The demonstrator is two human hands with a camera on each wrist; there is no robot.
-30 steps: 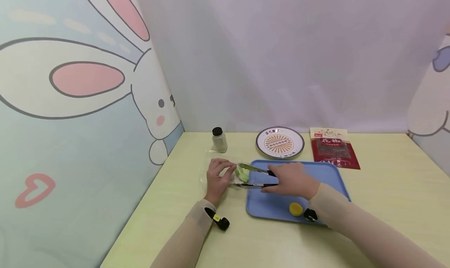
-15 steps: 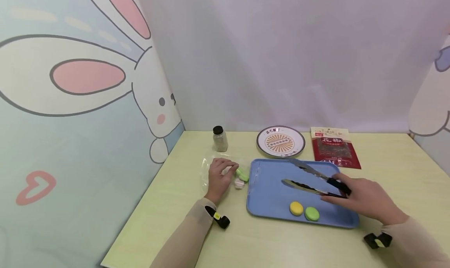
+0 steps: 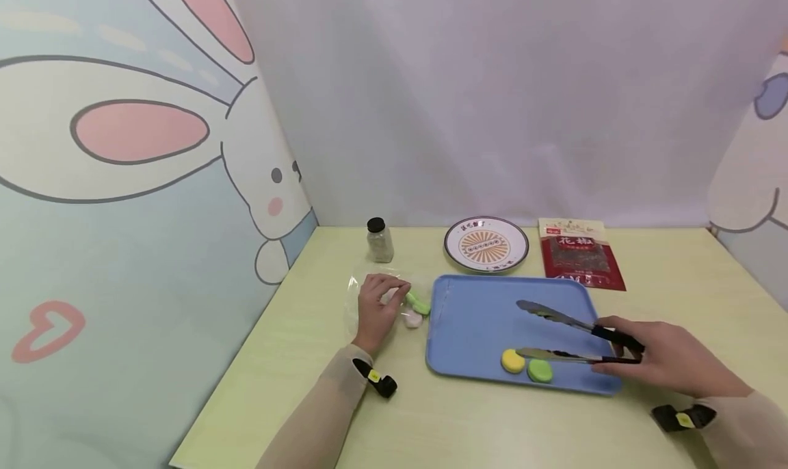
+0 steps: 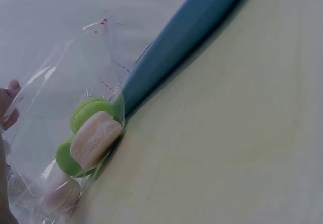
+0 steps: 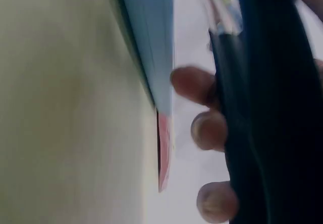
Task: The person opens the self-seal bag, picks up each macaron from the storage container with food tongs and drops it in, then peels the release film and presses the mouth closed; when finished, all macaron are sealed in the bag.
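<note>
My left hand (image 3: pixel 380 308) pinches the edge of a clear plastic bag (image 4: pixel 45 90) lying at the tray's left. Inside it are green macarons (image 4: pixel 91 114) and pale pink macarons (image 4: pixel 96 141), seen close in the left wrist view. In the head view, my right hand (image 3: pixel 667 356) grips the black handles of metal tongs (image 3: pixel 557 316) over the right part of the blue tray (image 3: pixel 470 318). The tongs' arms are spread, with nothing between the tips. A yellow macaron (image 3: pixel 513 361) and a green macaron (image 3: pixel 540 370) sit side by side near the tray's front edge, overlapped by the lower arm.
Behind the tray stands a round patterned plate (image 3: pixel 486 244), and a red spice packet (image 3: pixel 581 253) lies to its right. A small jar with a black lid (image 3: pixel 379 240) is at the back left, beyond the bag. Cloth backdrops enclose the table (image 3: pixel 468 421).
The tongs have swung from the bag's mouth rightward over the tray, then slightly nearer the front. The green macaron on the tray came out from behind the right wrist. My left hand stayed at the bag.
</note>
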